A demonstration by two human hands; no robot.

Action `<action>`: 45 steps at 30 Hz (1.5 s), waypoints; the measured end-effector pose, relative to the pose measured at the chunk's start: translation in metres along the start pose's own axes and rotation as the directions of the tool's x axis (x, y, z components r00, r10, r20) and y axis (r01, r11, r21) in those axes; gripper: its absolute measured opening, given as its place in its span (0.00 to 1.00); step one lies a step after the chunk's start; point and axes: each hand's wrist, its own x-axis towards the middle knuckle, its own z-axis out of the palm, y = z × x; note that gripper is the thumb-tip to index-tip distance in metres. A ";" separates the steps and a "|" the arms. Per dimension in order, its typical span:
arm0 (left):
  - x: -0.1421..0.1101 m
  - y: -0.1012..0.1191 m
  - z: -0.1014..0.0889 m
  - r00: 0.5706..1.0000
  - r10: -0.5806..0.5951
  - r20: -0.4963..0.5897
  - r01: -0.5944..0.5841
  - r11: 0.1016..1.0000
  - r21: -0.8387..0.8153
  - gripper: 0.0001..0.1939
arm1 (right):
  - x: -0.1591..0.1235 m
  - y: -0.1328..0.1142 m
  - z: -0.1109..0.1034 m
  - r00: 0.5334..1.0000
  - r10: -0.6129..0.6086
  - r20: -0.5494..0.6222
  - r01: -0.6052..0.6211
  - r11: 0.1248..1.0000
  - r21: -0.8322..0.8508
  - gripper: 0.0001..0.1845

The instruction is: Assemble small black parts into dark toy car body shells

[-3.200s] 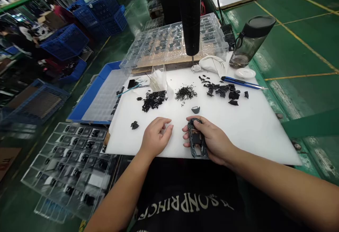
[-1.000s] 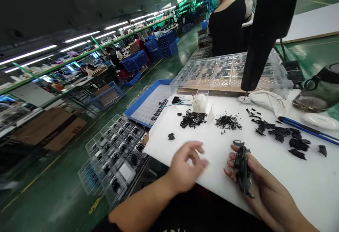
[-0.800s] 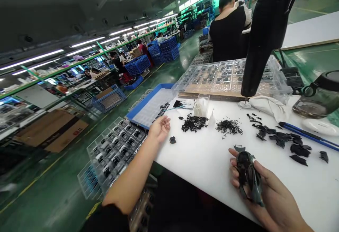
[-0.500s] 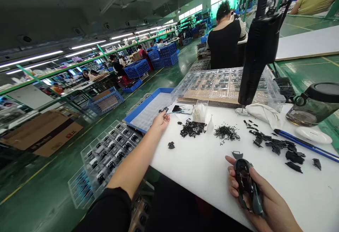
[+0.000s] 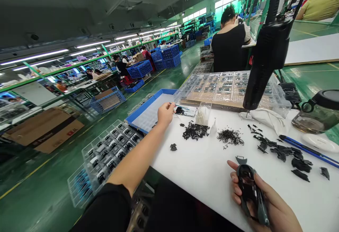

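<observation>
Rt fingers (image 5: pixel 232 186) curled round, gripping glossy black model-car shell (image 5: pixel 247 189), held just above near edge of white plastic board (image 5: pixel 201 175). Lt hand (image 5: pixel 166 114) at far edge of board, fingers bunched; can't tell if pinching anything. Nearest it: dark flat piece (image 5: pixel 179 110). Best handling, prob: cradle shell in palm, pads off gloss, no squeeze on thin edges. Counts: 1 grey clip (image 5: pixel 241 160) just beside shell, 1 lone black scrap (image 5: pixel 173 147), 2 heaps: coarse black bits (image 5: pixel 194 131), fine black bits (image 5: pixel 230 137). Approx 10+ larger black pieces (image 5: pixel 300 165), 1 blue utility knife (image 5: pixel 304 149), 1 bottle (image 5: pixel 317 115).
</observation>
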 end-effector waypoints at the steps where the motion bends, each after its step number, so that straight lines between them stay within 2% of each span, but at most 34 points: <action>1: 0.001 -0.002 0.003 1.000 0.016 0.012 -0.017 0.999 0.030 0.13 | 0.000 0.000 -0.001 1.000 -0.007 0.011 0.007 1.000 0.003 0.29; 4: 0.004 -0.009 0.006 0.998 0.059 0.033 -0.062 0.992 0.109 0.13 | 0.000 0.000 -0.003 0.998 -0.026 0.048 0.026 1.000 0.006 0.28; 7: 0.002 -0.009 0.000 0.993 0.107 0.050 -0.114 0.980 0.162 0.12 | -0.001 0.000 0.001 0.999 -0.015 0.048 0.015 1.000 0.004 0.27; 11: -0.004 -0.005 -0.005 0.978 0.145 0.152 -0.171 0.969 0.176 0.12 | -0.001 0.000 0.005 1.000 -0.010 0.024 0.009 0.999 0.032 0.28; 14: -0.007 -0.006 -0.006 0.968 0.152 0.199 -0.188 0.966 0.178 0.11 | 0.000 0.001 0.003 0.999 -0.018 0.050 0.015 0.998 0.058 0.27; 17: -0.008 -0.011 -0.010 0.969 0.167 0.180 -0.194 0.970 0.149 0.12 | 0.000 0.002 0.005 0.997 -0.020 0.077 0.015 0.998 0.059 0.28; 21: -0.011 -0.021 -0.022 0.978 0.147 0.148 -0.156 0.986 0.052 0.14 | -0.001 0.002 0.009 0.998 -0.022 0.057 0.022 1.000 -0.012 0.31; 24: -0.019 -0.028 -0.038 0.989 0.135 0.058 -0.132 0.990 -0.050 0.18 | -0.002 0.003 0.009 0.998 -0.031 0.061 0.035 0.997 -0.070 0.33; 28: -0.048 -0.024 -0.069 0.990 0.136 -0.048 -0.143 0.969 -0.203 0.21 | -0.003 0.006 0.011 0.999 -0.021 0.045 0.025 0.994 -0.102 0.32; 31: -0.080 -0.009 -0.087 0.991 0.122 -0.057 -0.134 0.947 -0.293 0.18 | -0.004 0.009 0.011 0.998 -0.004 0.057 0.010 0.994 -0.112 0.31; 33: -0.102 0.004 -0.093 0.992 0.119 -0.047 -0.128 0.920 -0.371 0.14 | -0.005 0.011 0.009 0.995 0.034 0.096 -0.022 0.993 -0.117 0.30; 36: -0.131 0.022 -0.094 0.991 0.135 -0.019 -0.129 0.880 -0.456 0.10 | -0.007 0.014 0.006 0.982 0.096 0.160 -0.080 0.991 -0.103 0.29; 40: -0.161 0.039 -0.088 0.976 0.212 0.040 -0.172 0.878 -0.446 0.08 | -0.009 0.016 0.004 0.972 0.125 0.200 -0.107 0.989 -0.099 0.27; 42: -0.174 0.047 -0.082 0.951 0.301 0.074 -0.244 0.875 -0.418 0.07 | -0.009 0.014 0.005 0.968 0.130 0.214 -0.111 0.989 -0.101 0.27; 45: -0.191 0.061 -0.071 0.887 0.448 0.115 -0.378 0.845 -0.379 0.05 | -0.009 0.010 0.009 0.959 0.137 0.247 -0.118 0.989 -0.090 0.29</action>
